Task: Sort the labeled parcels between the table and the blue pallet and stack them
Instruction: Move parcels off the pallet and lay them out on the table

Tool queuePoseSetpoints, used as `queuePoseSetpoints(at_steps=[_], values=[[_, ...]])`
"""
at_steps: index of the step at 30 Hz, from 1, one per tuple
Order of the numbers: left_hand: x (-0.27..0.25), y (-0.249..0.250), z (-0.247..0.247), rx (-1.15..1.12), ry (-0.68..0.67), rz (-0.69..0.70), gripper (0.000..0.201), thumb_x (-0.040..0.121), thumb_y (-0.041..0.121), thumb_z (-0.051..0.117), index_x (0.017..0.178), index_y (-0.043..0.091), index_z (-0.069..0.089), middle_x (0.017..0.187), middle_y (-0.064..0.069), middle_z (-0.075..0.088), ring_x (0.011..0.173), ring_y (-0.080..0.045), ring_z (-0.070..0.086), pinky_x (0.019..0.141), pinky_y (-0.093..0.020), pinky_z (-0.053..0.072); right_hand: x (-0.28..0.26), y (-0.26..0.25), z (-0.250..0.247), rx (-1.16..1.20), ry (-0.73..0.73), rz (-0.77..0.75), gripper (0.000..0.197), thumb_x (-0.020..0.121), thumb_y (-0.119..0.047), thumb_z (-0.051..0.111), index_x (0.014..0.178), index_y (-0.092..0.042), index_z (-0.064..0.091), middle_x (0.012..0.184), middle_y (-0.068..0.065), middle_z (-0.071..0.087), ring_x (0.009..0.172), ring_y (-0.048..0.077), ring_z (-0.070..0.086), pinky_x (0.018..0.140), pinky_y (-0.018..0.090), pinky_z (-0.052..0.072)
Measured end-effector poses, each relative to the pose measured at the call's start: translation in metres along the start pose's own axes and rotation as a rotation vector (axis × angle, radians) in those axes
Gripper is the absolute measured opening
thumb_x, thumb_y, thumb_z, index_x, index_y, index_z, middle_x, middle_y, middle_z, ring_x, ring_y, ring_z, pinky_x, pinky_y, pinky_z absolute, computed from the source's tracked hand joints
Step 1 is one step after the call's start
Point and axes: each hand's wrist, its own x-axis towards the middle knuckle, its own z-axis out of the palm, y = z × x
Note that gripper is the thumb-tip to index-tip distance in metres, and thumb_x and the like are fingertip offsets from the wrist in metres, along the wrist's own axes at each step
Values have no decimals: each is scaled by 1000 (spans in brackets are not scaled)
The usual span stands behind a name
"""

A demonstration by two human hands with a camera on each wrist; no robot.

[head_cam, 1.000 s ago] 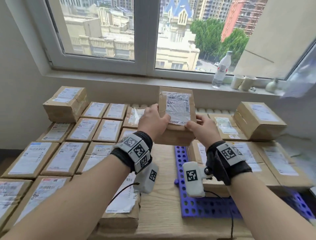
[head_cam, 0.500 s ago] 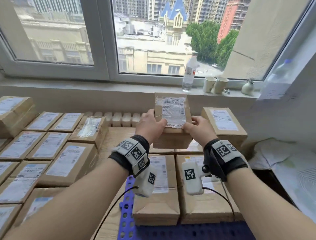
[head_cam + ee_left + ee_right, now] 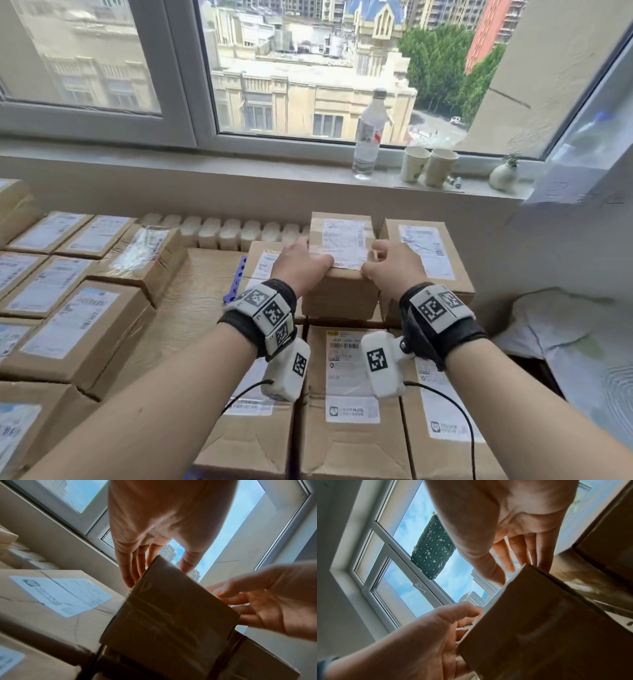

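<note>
Head view, parcel (image 3: pixel 340 260) between 2 hands

A small brown cardboard parcel (image 3: pixel 342 263) with a white shipping label on its top face sits level on the second layer of the stack over the blue pallet (image 3: pixel 236 281), its long side running toward the window. Just beside it on the right stands a similar labeled parcel (image 3: pixel 428 253) at the same height. Below lie more labeled parcels (image 3: pixel 349 394) in a tight row. Left of these, across bare wooden table (image 3: pixel 191 308), further labeled parcels (image 3: pixel 72 329) lie flat in rows.
</note>
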Motion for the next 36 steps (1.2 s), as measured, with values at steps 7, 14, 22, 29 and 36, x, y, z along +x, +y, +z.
queuePoseSetpoints(at_steps=[7, 14, 22, 29, 36], values=[[9, 9, 21, -3, -65, -74, 57, 83, 31, 58, 136, 19, 41, 133, -6, 51, 117, -24, 50, 99, -38, 43, 19, 16, -30, -16, 224, -66, 33, 82, -23, 60, 115, -28, 65, 133, -1, 56, 125, 21, 46, 101, 32, 37], [15, 10, 28, -87, -115, -126, 66, 82, 39, 57, 140, 19, 35, 132, -6, 55, 116, -26, 53, 99, -42, 44, 31, 59, -42, -169, 166, 147, 54, 80, -34, 60, 133, -33, 51, 144, 3, 39, 136, 27, 28, 112, 45, 25], [18, 11, 35, -71, -110, -136, 71, 85, 40, 57, 145, 17, 27, 140, -7, 48, 123, -27, 48, 101, -41, 41, 33, 70, -37, -116, 125, 139, 55, 77, -43, 65, 129, -31, 53, 139, 3, 44, 133, 26, 28, 109, 43, 30], [19, 8, 36, -60, -97, -137, 70, 86, 41, 57, 145, 17, 29, 139, -6, 50, 122, -27, 49, 101, -42, 42, 30, 64, -30, -203, 93, 133, 68, 65, -58, 67, 126, -33, 49, 142, 5, 39, 134, 30, 27, 108, 52, 30], [22, 5, 35, -84, -88, -148, 71, 84, 43, 59, 143, 16, 31, 137, -7, 51, 122, -28, 50, 103, -45, 42, 26, 62, -30, -212, 87, 134, 67, 64, -58, 65, 125, -35, 49, 139, 3, 41, 133, 28, 28, 107, 49, 29]])
